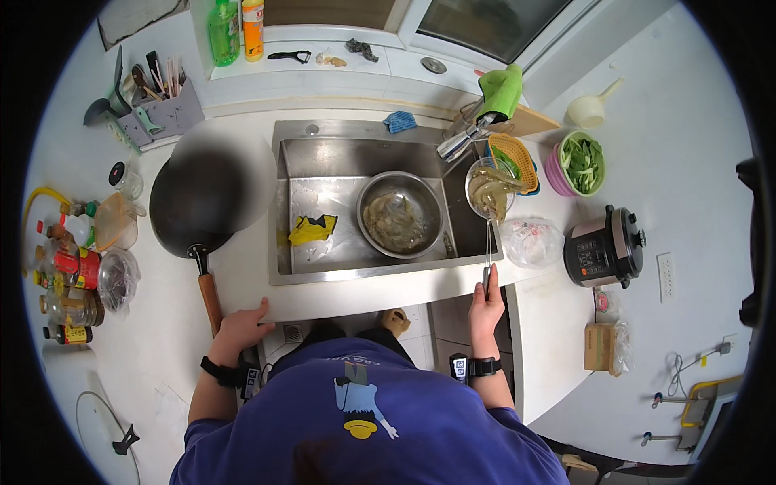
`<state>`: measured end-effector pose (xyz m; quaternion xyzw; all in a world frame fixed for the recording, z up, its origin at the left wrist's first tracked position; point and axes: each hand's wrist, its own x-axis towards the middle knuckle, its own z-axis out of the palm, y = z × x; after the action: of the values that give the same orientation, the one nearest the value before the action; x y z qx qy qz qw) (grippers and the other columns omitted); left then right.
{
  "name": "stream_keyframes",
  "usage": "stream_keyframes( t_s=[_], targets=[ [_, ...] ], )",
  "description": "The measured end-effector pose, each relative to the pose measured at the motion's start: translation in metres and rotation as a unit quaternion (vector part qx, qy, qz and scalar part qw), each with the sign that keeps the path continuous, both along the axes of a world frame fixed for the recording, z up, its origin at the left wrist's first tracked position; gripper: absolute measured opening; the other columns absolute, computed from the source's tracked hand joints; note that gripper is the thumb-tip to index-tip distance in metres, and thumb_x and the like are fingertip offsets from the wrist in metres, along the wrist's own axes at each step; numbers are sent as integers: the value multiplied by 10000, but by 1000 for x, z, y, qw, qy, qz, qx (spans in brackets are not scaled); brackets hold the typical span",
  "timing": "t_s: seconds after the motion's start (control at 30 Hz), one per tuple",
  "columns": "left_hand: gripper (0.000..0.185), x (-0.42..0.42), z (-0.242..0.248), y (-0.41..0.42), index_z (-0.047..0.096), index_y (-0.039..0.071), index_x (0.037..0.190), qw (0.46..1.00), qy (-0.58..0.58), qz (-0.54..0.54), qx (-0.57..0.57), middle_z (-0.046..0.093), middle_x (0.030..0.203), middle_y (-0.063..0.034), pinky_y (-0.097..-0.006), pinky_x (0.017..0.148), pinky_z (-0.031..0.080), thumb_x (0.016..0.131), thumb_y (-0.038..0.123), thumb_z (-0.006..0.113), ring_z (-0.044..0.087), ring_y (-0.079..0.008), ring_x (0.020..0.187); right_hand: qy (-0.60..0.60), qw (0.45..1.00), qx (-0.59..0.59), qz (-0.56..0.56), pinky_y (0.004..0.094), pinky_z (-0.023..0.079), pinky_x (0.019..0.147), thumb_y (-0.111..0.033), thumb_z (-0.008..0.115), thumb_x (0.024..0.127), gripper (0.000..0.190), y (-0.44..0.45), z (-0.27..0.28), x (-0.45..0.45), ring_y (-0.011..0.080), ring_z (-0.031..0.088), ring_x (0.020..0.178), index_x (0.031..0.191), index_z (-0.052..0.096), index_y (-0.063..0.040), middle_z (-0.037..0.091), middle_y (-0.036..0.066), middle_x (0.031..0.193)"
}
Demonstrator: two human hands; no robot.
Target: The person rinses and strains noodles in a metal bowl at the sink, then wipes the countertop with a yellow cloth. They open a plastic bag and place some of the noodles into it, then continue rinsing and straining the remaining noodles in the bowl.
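Note:
My right hand (487, 309) grips the handle of a wire-mesh skimmer (488, 239). Greyish raw shrimp (491, 189) lie in its basket, some hanging over the rim, above the sink's right part. In the stainless steel sink (327, 254) stands a steel bowl (431, 236) with cloudy water and what look like more shrimp. My left hand (241, 327) rests on the counter's front edge with fingers spread. It lies beside the end of the wooden handle (208, 297) of a black wok (182, 206); whether they touch is hidden. A blurred patch covers part of the wok.
A yellow cloth (312, 230) lies in the sink, with the faucet (458, 145) at its back right. Right of it are a yellow basket (520, 159), a plastic bag (532, 242), a bowl of greens (582, 163) and an electric pressure cooker (597, 251). Bottles (76, 267) crowd the left wall.

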<state>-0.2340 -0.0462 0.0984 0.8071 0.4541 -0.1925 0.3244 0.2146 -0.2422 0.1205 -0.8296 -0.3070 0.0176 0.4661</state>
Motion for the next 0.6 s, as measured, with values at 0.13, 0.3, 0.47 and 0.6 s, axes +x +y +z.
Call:
stream_keyframes(
  t_s=[0.13, 0.3, 0.47, 0.6],
  targets=[
    [576, 2, -9, 2, 428, 159, 1339, 998, -26, -27, 48, 658, 964, -163, -429, 795, 490, 848, 448, 511, 610, -357, 920, -56, 996, -71, -6, 265, 479, 673, -109, 606, 882, 444, -5, -20, -11, 143, 585, 697, 1315, 513, -92, 660, 142, 869],
    [390, 23, -4, 33, 668, 87, 991, 995, -80, 32, -41, 670, 893, -137, -428, 763, 496, 813, 424, 584, 625, -342, 857, -13, 980, -190, -56, 330, 493, 644, -237, 666, 856, 383, -20, -67, -14, 198, 620, 681, 1118, 600, 35, 662, 151, 781],
    [316, 74, -18, 69, 639, 36, 723, 962, -210, 175, 25, 623, 654, -107, -337, 573, 479, 698, 324, 765, 610, -219, 625, 96, 989, -114, 1, 274, 460, 555, -201, 627, 897, 230, -24, -78, -12, 122, 540, 584, 952, 562, 13, 568, 45, 641],
    [354, 83, -41, 81, 623, 36, 650, 974, -144, 174, -13, 608, 589, -92, -339, 539, 471, 609, 319, 832, 592, -212, 558, 266, 956, -100, 68, 231, 427, 528, -133, 590, 912, 224, -22, -75, -18, 90, 504, 594, 1045, 470, 2, 561, 55, 691]
  ],
)
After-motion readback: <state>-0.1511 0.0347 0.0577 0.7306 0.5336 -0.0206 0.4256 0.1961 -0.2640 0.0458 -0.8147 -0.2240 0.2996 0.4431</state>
